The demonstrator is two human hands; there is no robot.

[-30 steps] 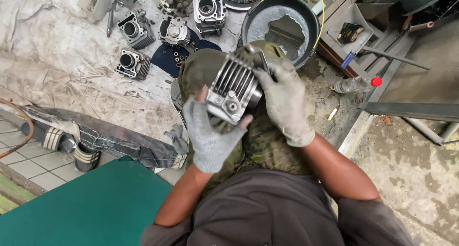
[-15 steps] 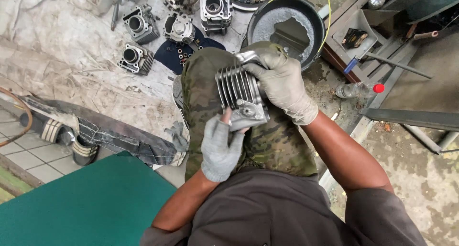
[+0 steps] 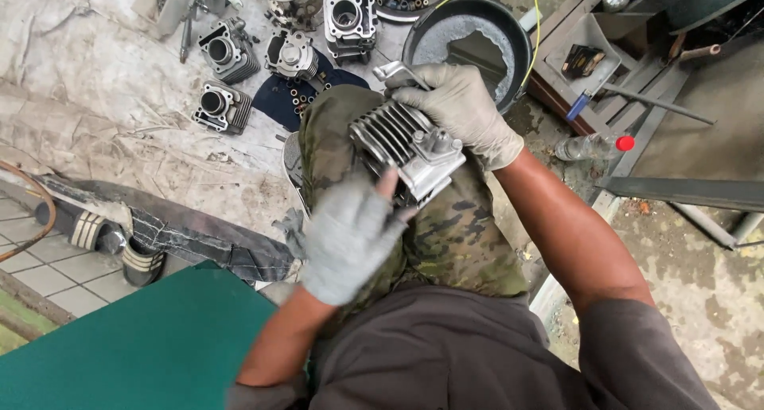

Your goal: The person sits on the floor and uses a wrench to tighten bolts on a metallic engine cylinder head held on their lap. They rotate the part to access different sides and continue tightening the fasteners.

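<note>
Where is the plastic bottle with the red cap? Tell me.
In the head view, the bottle lies on its side on the ground at the right, just beyond the person's right hand, below the wooden tray and right of the dark round pan.

Engine cylinders (image 3: 227, 56) and black basin (image 3: 477, 36) crowding ahead.

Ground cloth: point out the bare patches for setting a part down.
The cloth lies bare left of the cylinder blocks and down to the sandals. Crowded: the top, around the blocks and the black pan; both hands hold the finned cylinder.
</note>
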